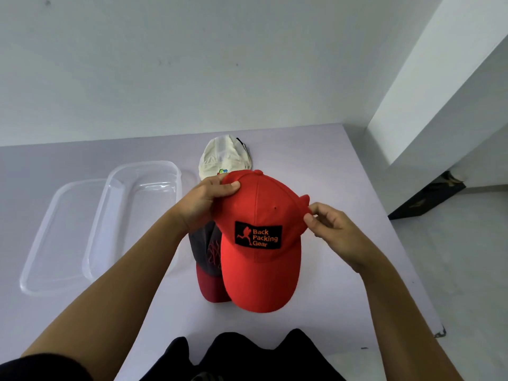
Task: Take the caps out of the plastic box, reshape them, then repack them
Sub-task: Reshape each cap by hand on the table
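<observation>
Red cap [258,215] is up off the surface [330,166], held between both hands with its crown facing me and the brim pointing down toward my body. I can read the black patch [258,234] on its front: "Back Packing Gear" in orange, with a running figure beside the words. My left hand [203,199] grips the red cap's left side, thumb on top of the crown and fingers [229,187] clamped on the fabric. My right hand [334,229] is at the red cap's right edge, its fingers pinched together on a small fold of cloth there.

Just under and left of the red cap lies a grey cap with a dark red brim [209,259], resting on the surface and partly hidden. Beyond the red cap sits a cream cap [222,156], also down on the surface, a coloured logo peeking out at its near edge.

Left of the red cap stands the clear plastic box [115,215], open, with no caps in it as far as I can see. Its clear lid [46,243] lies flat just beyond the box's far-left side, overlapping it slightly.
</observation>
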